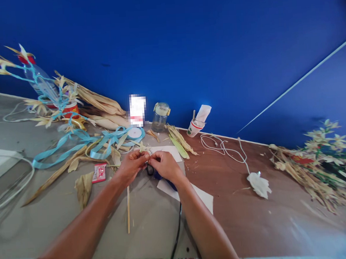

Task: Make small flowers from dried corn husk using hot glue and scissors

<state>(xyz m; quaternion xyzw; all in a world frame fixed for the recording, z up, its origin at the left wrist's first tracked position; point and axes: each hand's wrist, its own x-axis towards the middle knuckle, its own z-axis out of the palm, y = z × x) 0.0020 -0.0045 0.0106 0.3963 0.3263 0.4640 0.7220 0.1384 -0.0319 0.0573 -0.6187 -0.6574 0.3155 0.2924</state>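
Both hands meet over the middle of the table, closed, with their fingertips nearly touching. Pale pointed petals of a small corn husk flower [143,146] stick up from the fingers of my left hand [134,164]. My right hand [165,165] pinches at the same spot; what lies between its fingertips is too small to make out. Just below the fingers shows a black loop [150,170], like a scissor handle. A dark blue object [157,175], mostly hidden, lies under my right hand. White paper [205,196] rests beneath my right forearm.
Light blue ribbon [57,157] and dry husks [61,169] spread on the left, near a red packet [99,172] and a thin stick [128,210]. Behind stand a glass jar [160,118] and a paper cup [195,128]. White cable [233,151] and white flowers [332,139] are right.
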